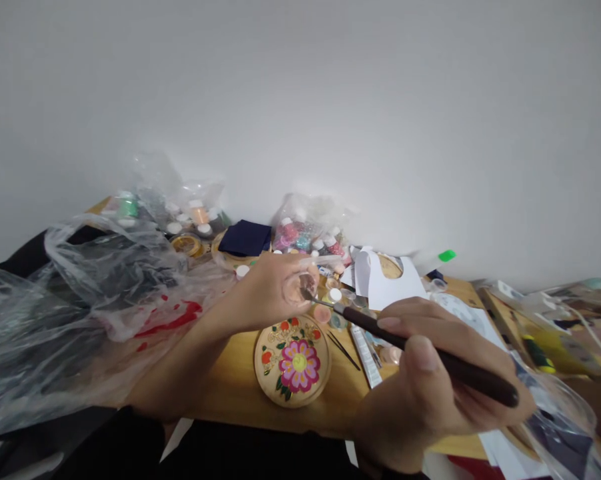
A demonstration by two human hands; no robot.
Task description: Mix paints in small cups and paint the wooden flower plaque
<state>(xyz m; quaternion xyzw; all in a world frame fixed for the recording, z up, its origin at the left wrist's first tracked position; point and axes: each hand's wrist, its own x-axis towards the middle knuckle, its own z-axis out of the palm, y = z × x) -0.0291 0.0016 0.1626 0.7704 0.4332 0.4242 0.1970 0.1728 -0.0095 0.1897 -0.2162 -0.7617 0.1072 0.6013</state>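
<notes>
Loading the tool from a small pot, above the painted disc.

The left hand (275,290) grips a small clear pot (303,288); the right hand (430,380) pinches a dark-handled tool (425,357), its metal tip dipped in the pot's mouth. The flower disc (292,361) lies just below and between the hands. Next, I judge, a steady lift of the tip down onto the disc.

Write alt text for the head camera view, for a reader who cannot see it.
The right hand dips a dark-handled tool into a small clear jar held by the left hand, above a round wooden disc painted with a pink flower, on a cluttered wooden table.
</notes>
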